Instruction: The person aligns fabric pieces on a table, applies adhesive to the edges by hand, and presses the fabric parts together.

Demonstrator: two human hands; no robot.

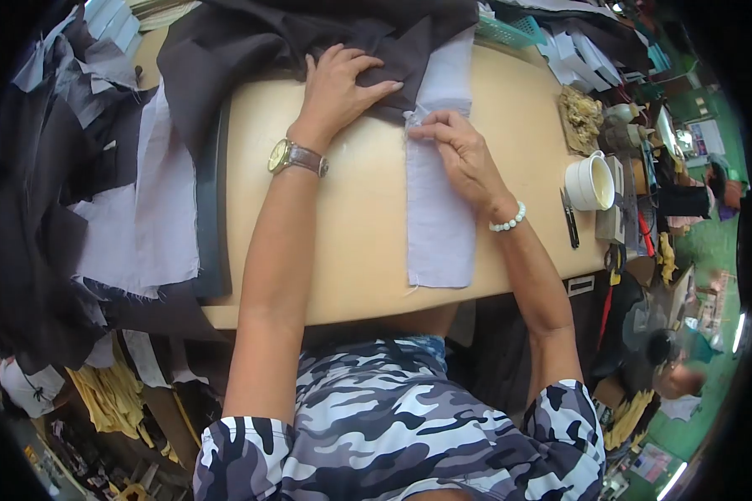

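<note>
My left hand lies with fingers spread on a dark cloth bunched over the far part of the table. A long pale lavender fabric strip runs from under that cloth toward the table's near edge. My right hand is closed in a pinch at the strip's left edge, close to where the dark cloth meets it. Loose threads show at this spot and at the strip's near end.
On the table's right stand a white mug and a pair of dark scissors or snips. Behind the mug are a crumpled brownish lump and assorted small items. Dark and pale cloth pieces hang over the left side.
</note>
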